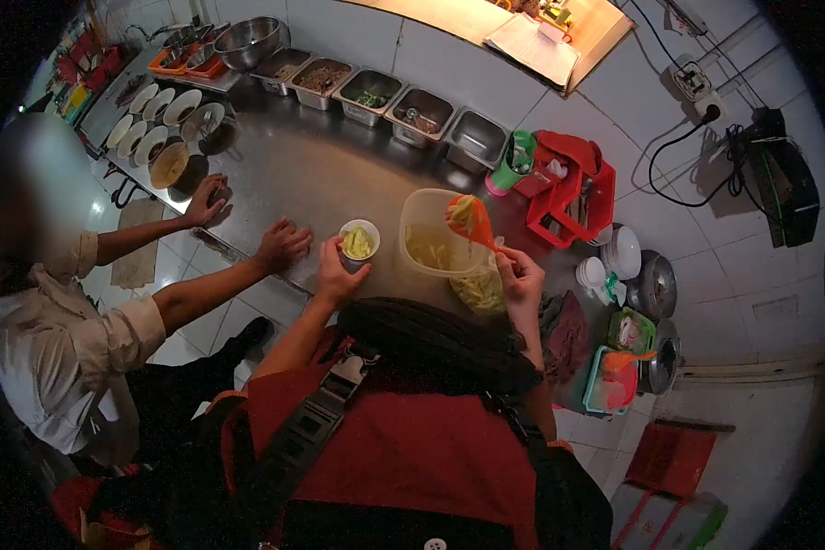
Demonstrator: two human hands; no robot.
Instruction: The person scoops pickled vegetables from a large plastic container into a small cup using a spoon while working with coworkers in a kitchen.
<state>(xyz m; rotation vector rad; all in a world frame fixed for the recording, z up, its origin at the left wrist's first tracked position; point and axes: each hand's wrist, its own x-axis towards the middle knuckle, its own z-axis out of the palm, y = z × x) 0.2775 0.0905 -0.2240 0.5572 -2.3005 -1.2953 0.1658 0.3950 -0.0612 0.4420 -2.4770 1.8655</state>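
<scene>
My left hand (pixel 341 275) is wrapped round a small cup (pixel 358 241) with a white rim, filled with pale yellow-green pieces of food. Pinched in my right hand (pixel 521 275) is the handle of an orange slotted spoon (pixel 475 225), its bowl carrying more of the same pieces. The spoon is raised over the right side of a clear plastic tub (pixel 411 215), where similar pieces lie in liquid. Between the tub and my right hand, a plastic bag of yellowish pieces (pixel 478 291) rests on the counter.
A co-worker (pixel 73 339) stands at the left, both hands on the steel counter (pixel 312 192). Several bowls (pixel 170 165) and metal pans (pixel 368 96) line its left and back. Red baskets (pixel 568 197), stacked white bowls (pixel 621 252) and a maroon cloth (pixel 566 335) are at the right.
</scene>
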